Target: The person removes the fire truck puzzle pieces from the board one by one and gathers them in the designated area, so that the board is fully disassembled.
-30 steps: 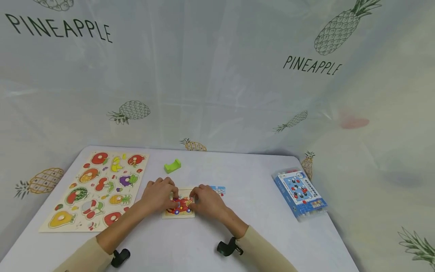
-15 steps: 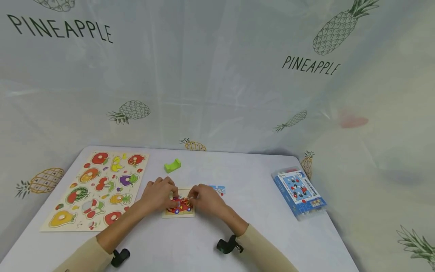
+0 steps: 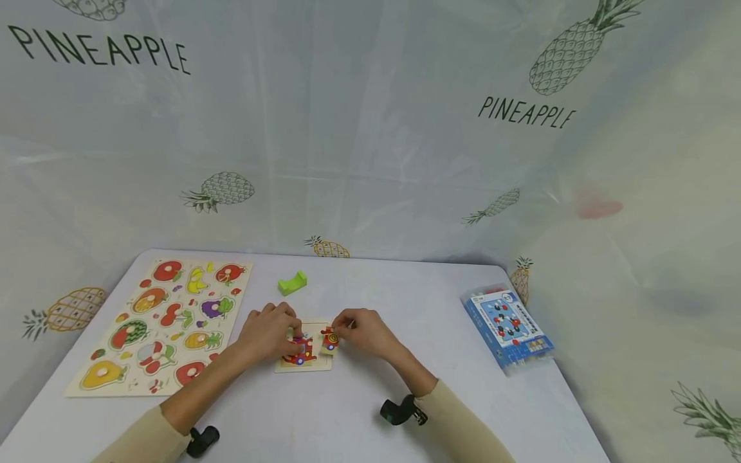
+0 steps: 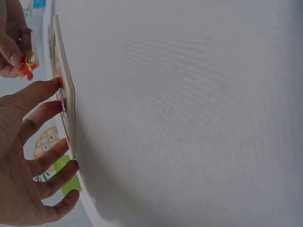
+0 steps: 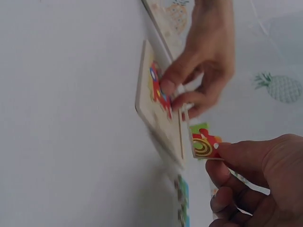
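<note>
A small wooden jigsaw board (image 3: pixel 303 368) lies on the table, with red vehicle pieces (image 3: pixel 300 354) in its recess. My left hand (image 3: pixel 268 331) rests over it, thumb and index fingertips touching the pieces; in the left wrist view (image 4: pixel 33 156) its other fingers extend past the board's edge. Between thumb and index finger, my right hand (image 3: pixel 366 331) pinches a red and yellow puzzle piece (image 3: pixel 330 341) with a spiral print. The right wrist view shows that puzzle piece (image 5: pixel 203 145) raised off the board. Blue-green pieces (image 5: pixel 182 194) lie beyond the board there, hidden by my hand in the head view.
A large fruit puzzle board (image 3: pixel 130 386) covers the table's left side. Behind the small board sits a bright green curved block (image 3: pixel 292 283). A blue boxed set (image 3: pixel 508 328) stands near the right edge. A pineapple-printed curtain (image 3: pixel 370 128) hangs behind the table (image 3: pixel 417 283).
My right hand has lifted the spiral-printed puzzle piece out of the board and drawn it slightly right. My left hand stays on the board. The blue piece is now covered in the head view.
</note>
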The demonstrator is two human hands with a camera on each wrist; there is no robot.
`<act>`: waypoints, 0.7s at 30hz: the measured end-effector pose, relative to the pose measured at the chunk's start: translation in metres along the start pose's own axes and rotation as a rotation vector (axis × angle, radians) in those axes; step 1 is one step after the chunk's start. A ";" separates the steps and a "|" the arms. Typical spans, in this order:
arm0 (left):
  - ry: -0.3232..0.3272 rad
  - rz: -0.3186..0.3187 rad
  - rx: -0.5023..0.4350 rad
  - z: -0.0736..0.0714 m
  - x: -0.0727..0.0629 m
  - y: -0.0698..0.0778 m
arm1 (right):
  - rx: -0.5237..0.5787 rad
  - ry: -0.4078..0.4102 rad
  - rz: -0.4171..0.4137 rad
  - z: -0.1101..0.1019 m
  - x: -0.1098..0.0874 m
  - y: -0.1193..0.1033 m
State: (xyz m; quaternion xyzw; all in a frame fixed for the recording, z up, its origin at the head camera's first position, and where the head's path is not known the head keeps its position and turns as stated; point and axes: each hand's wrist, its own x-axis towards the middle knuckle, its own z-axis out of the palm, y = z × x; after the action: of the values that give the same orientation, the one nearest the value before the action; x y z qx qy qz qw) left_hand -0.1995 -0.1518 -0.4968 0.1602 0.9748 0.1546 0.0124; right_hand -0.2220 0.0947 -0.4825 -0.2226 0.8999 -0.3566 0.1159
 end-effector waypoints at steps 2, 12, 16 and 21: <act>0.009 0.012 0.000 0.001 -0.001 -0.001 | -0.003 0.009 0.010 -0.007 -0.003 0.007; 0.037 0.051 -0.020 0.005 -0.003 -0.009 | -0.003 0.034 0.047 -0.039 -0.021 0.040; 0.028 0.071 -0.040 0.004 -0.004 -0.012 | -0.004 0.024 0.063 -0.047 -0.026 0.052; 0.013 0.095 -0.076 0.001 -0.007 -0.013 | -0.003 0.005 0.078 -0.051 -0.030 0.066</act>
State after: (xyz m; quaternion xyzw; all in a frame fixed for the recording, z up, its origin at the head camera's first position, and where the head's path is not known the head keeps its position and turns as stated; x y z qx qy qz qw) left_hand -0.1966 -0.1658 -0.5016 0.2046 0.9596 0.1929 0.0048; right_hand -0.2353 0.1818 -0.4901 -0.1865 0.9088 -0.3510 0.1270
